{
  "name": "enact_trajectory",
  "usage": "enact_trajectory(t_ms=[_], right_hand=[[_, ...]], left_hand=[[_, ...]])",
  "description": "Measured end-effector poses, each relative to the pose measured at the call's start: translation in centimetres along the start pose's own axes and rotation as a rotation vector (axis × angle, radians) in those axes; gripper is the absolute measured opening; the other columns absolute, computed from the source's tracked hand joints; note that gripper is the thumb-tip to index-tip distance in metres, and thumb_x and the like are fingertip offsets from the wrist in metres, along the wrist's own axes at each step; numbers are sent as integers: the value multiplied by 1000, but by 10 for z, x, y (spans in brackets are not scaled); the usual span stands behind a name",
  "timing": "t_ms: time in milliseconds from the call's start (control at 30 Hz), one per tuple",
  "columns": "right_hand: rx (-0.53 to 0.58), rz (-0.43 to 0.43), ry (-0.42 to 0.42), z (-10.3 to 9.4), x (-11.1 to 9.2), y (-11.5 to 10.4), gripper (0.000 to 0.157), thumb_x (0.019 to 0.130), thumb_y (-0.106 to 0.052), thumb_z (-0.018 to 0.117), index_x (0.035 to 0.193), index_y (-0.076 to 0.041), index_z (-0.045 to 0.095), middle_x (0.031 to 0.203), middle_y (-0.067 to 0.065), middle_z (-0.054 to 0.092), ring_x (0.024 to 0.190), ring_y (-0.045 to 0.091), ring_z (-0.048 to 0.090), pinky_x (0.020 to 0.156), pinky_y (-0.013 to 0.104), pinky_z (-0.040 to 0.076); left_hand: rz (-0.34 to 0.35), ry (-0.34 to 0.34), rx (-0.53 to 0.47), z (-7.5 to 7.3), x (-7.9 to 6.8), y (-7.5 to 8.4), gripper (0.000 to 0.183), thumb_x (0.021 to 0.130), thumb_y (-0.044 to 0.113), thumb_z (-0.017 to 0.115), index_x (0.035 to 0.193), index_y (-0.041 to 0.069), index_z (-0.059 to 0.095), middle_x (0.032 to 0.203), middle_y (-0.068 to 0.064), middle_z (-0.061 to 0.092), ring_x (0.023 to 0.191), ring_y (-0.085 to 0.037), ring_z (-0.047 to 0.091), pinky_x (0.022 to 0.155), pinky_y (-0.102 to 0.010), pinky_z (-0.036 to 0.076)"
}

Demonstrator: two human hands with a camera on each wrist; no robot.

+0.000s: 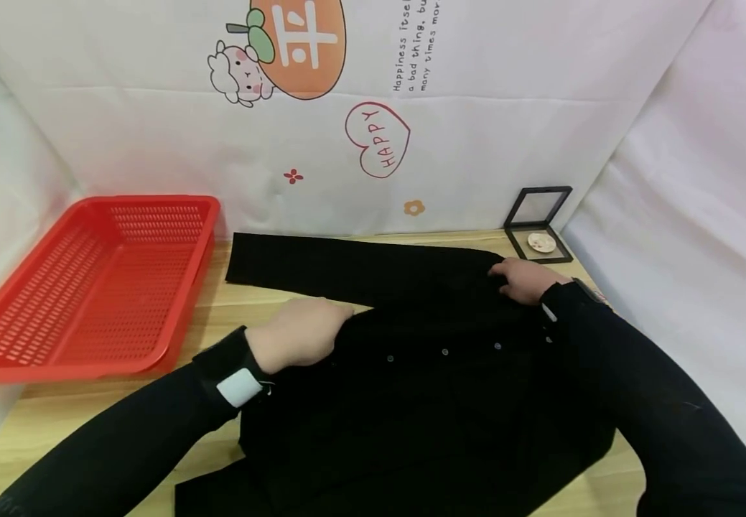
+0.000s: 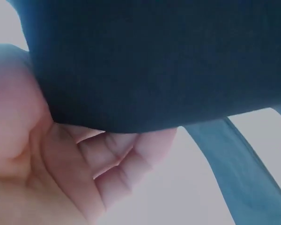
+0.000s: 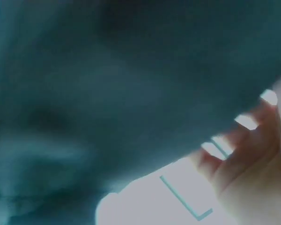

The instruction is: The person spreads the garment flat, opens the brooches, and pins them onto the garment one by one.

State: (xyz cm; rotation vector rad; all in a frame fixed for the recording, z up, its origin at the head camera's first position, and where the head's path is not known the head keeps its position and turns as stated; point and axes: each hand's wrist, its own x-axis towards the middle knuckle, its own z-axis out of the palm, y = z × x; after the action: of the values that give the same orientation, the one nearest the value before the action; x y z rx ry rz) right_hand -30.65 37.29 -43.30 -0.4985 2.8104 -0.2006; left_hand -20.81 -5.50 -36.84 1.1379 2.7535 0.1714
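Observation:
A black button-up shirt (image 1: 424, 424) is spread over the wooden table, with several small buttons in a row across it. One of its sleeves (image 1: 321, 267) stretches leftward along the back. My left hand (image 1: 301, 332) grips the shirt's left edge; in the left wrist view the fingers (image 2: 126, 164) are partly hidden behind the dark cloth. At the far right, my right hand (image 1: 528, 281) pinches the cloth near the top of that sleeve. From the right wrist, the shirt (image 3: 122, 89) covers most of the view and hides the fingertips.
A red perforated plastic basket (image 1: 179, 316) stands on the left of the table (image 1: 224, 316). Behind my right hand, a small black-framed case (image 1: 520, 217) stands open with a pale round piece (image 1: 542, 243) in it. White printed cloth (image 1: 476, 143) hangs at the back.

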Motion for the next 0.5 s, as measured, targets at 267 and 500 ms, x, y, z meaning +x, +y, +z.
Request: enact_trajectory(t_ms=[267,500], right_hand=[[-146,-65,99,2,-7,11,19,92,0,65,111,-2,65,103,17,57,89,34,59,78,49,48],[-75,-46,245,-14,-17,28,17,89,0,60,104,-7,64,98,12,64,85,32,59,81,56,40]], left_hand=[[-47,-1,-74,-12,-5,-20,32,93,-6,48,117,6,65,87,-4,65,65,-15,54,59,-32,47],[-120,21,-136,-17,-6,-36,42,92,-4,44,131,2,61,117,-14,67,73,-17,57,70,-34,50]])
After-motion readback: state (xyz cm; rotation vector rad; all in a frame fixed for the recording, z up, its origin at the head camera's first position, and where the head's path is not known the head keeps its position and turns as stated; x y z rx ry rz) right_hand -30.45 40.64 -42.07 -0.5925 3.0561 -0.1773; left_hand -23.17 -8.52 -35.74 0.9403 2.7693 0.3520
